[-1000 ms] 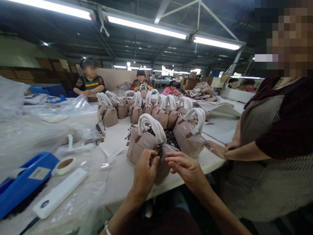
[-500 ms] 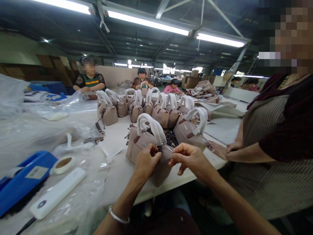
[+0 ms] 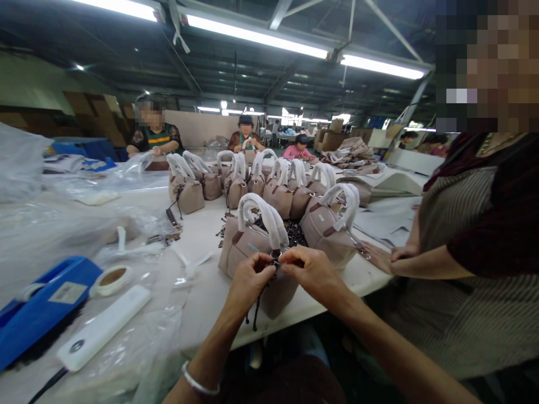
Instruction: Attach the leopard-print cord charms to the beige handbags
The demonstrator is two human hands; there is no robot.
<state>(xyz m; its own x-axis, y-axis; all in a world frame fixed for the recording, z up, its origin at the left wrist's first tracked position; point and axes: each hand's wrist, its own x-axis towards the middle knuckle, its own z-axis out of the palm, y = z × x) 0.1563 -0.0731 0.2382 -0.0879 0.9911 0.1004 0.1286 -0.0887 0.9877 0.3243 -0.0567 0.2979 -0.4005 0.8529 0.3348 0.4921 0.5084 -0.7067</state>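
Observation:
A taupe handbag (image 3: pixel 280 294) with white-wrapped handles (image 3: pixel 256 205) stands right in front of me at the table edge. My left hand (image 3: pixel 251 280) pinches a dark cord (image 3: pixel 255 317) at the ring under the near handle end, and the cord's ends dangle below the fingers. From the other side my right hand (image 3: pixel 314 275) is closed in a pinch at the same ring, its fingertips nearly meeting the left ones. What the right fingertips hold is too small to make out. Behind the bag lies a pile of dark cords and charms (image 3: pixel 295 233).
Another handbag (image 3: pixel 324 224) stands close on the right, where a co-worker's hand (image 3: pixel 377 257) rests. Several similar bags (image 3: pixel 278 193) form a row behind. To the left are a blue tape dispenser (image 3: pixel 46 308), a tape roll (image 3: pixel 112 280), a white corded device (image 3: pixel 105 325) and plastic sheeting (image 3: pixel 54 224).
My right hand has moved left from beside the bag to the ring, meeting my left hand. The dark cord ends now hang below my left hand.

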